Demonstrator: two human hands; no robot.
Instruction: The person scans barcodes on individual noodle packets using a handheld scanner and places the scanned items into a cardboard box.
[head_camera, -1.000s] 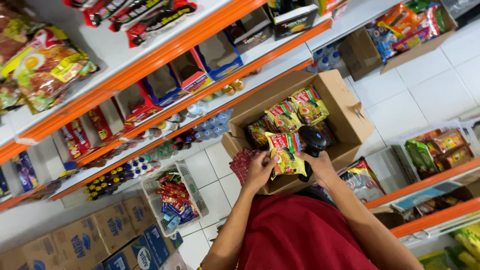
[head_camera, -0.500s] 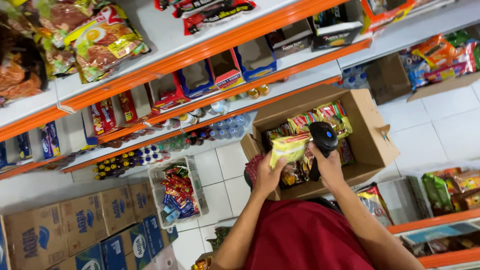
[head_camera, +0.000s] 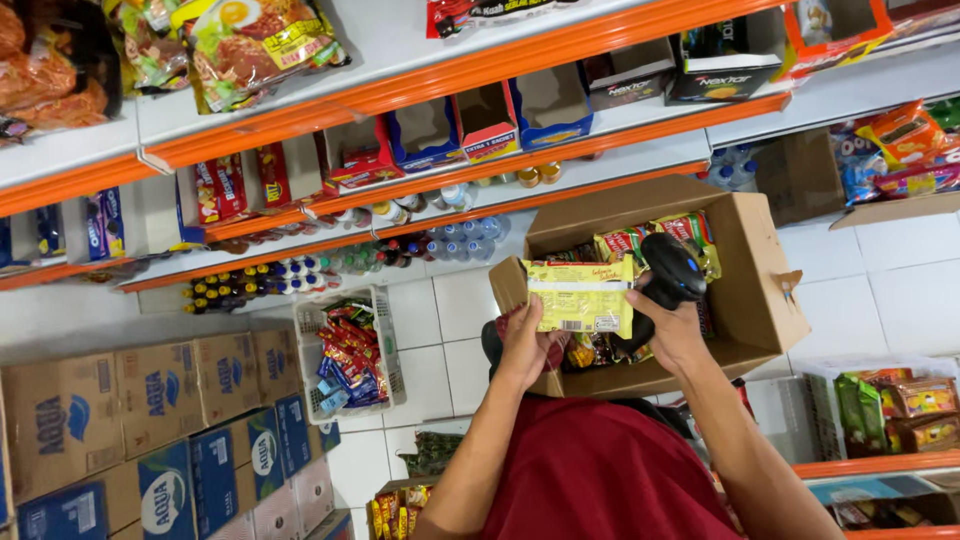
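Note:
My left hand (head_camera: 528, 345) holds up a yellow noodle packet (head_camera: 580, 296), back side toward me, above an open cardboard box (head_camera: 765, 290). My right hand (head_camera: 668, 325) grips a black handheld scanner (head_camera: 672, 270) just right of the packet, its head next to the packet's right edge. The box sits on the white tiled floor and holds several more yellow, green and red noodle packets (head_camera: 640, 240). My red shirt (head_camera: 600, 470) fills the bottom centre.
Orange-edged shelves (head_camera: 440, 75) with snacks and small boxes run across the top, bottles on the lowest tier. A white basket of sachets (head_camera: 348, 352) stands on the floor at left, by stacked water cartons (head_camera: 150, 420). Another shelf with packets (head_camera: 890, 410) is at right.
My left hand has lifted the yellow packet out of the box and turned its back toward me. The scanner hand has come up beside it. The view has shifted, so the box sits more to the right.

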